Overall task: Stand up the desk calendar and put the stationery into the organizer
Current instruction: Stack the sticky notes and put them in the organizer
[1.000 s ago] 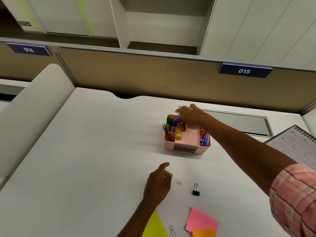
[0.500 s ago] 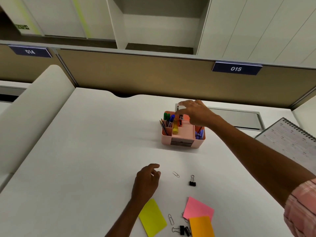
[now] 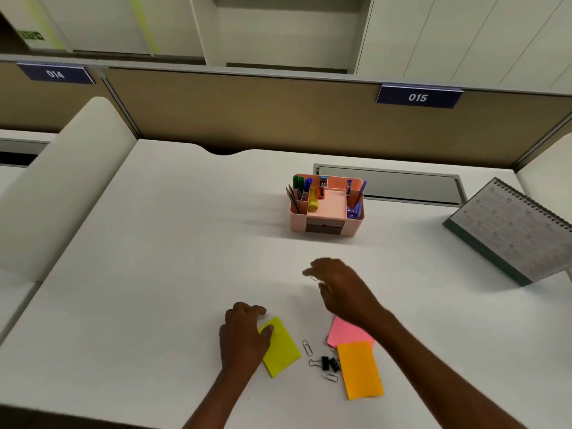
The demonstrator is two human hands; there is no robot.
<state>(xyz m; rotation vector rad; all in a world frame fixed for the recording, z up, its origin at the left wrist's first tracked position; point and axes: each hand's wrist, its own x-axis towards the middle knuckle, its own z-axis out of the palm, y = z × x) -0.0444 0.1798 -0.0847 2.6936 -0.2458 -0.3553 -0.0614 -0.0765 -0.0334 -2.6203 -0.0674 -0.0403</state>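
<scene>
Resting relaxed, the left hand (image 3: 244,334) thumbs the yellow note (image 3: 283,349); the right hand (image 3: 342,291) is too blurred to tell

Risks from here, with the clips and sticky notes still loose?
1. The right hand is blurred beside a thin paper clip. I cannot tell whether it is gripped, and a pinch could slip.
2. The right forearm passes over the pink note and the orange note, so it might sweep them or the binder clip.
3. The left hand touches the yellow note only at a corner, so the note may slide.
</scene>
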